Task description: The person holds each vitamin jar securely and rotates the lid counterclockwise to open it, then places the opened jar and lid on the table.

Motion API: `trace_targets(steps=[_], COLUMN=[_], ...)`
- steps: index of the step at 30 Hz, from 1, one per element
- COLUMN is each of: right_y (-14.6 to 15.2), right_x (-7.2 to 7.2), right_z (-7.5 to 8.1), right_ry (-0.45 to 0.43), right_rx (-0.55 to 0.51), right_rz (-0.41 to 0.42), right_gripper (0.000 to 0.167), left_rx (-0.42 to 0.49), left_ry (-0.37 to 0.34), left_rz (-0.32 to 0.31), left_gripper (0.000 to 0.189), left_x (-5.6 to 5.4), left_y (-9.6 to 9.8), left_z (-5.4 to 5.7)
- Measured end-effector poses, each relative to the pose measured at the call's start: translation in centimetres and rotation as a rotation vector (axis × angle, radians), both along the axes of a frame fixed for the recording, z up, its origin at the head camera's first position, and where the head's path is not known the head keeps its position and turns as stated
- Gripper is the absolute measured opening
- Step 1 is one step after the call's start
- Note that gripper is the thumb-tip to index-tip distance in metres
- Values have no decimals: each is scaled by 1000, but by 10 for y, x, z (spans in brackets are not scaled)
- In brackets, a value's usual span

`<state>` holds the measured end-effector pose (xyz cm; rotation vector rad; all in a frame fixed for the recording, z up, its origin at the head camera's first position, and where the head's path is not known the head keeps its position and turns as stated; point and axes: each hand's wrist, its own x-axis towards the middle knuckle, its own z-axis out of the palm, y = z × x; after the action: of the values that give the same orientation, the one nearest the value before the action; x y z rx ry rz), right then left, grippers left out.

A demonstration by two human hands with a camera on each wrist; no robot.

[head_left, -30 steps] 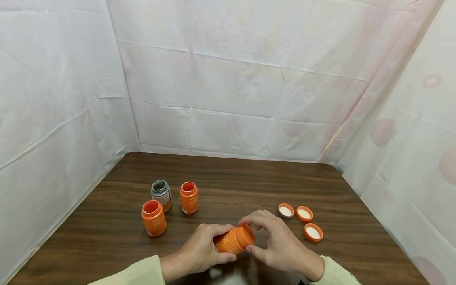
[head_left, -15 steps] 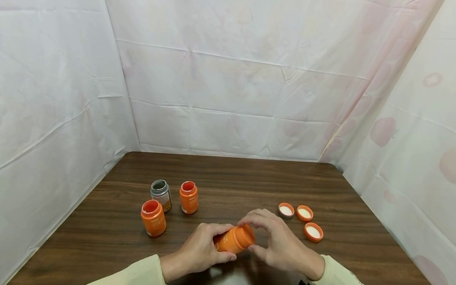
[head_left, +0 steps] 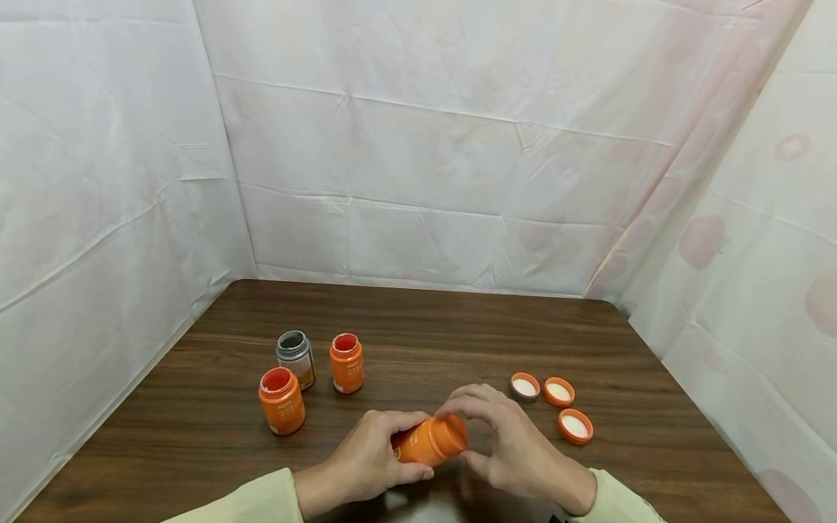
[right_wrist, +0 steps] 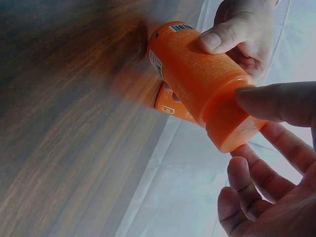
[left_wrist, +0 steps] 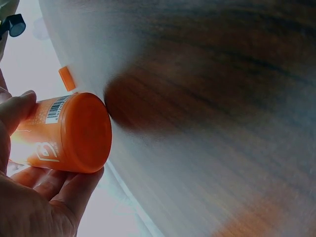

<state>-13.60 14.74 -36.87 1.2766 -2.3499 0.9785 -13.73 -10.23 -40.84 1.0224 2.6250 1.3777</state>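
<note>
An orange plastic bottle [head_left: 417, 444] lies tilted above the table at the front middle, its cap end to the right. My left hand [head_left: 366, 457] grips the bottle's body, thumb on the near side and fingers on the far side. My right hand [head_left: 513, 447] pinches the orange cap [right_wrist: 229, 123] between thumb and fingertips, as the right wrist view shows. The cap sits on the bottle's neck. In the left wrist view the bottle's plain round base [left_wrist: 89, 133] faces the camera, with a barcode on its side.
At the left stand two uncapped orange bottles [head_left: 284, 410] [head_left: 347, 370] and an uncapped grey bottle [head_left: 297, 363]. Three caps, two orange [head_left: 559, 392] [head_left: 575, 427] and one grey-sided [head_left: 524, 388], lie white side up at the right. White sheeting [head_left: 418, 145] surrounds the brown table [head_left: 431, 327].
My right fingertips have shifted slightly around the cap, and the thumb sits a little further right. The left hand and bottle stay nearly still.
</note>
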Motion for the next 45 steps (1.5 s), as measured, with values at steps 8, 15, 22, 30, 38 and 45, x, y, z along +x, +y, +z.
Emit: trace_targets(steps=[8, 15, 22, 30, 38, 45], right_y=[-1, -4, -7, -7, -6, -3], right_x=[2, 5, 6, 5, 3, 4], right_z=[0, 1, 4, 5, 2, 2], right_ry=[-46, -124, -225, -310, -281, -208], right_rx=[-41, 1, 75, 120, 108, 97], right_rz=[-20, -228, -353, -358, -304, -248], right_gripper=[60, 39, 43, 40, 33, 29], left_rx=[1, -2, -4, 1, 1, -3], left_ry=[14, 14, 0, 1, 11, 10], left_rz=[6, 7, 13, 3, 3, 6], left_gripper=[47, 47, 48, 48, 47, 47], left_x=[0, 0, 0, 0, 0, 1], left_y=[0, 1, 0, 1, 1, 1], left_z=[0, 1, 0, -1, -1, -1])
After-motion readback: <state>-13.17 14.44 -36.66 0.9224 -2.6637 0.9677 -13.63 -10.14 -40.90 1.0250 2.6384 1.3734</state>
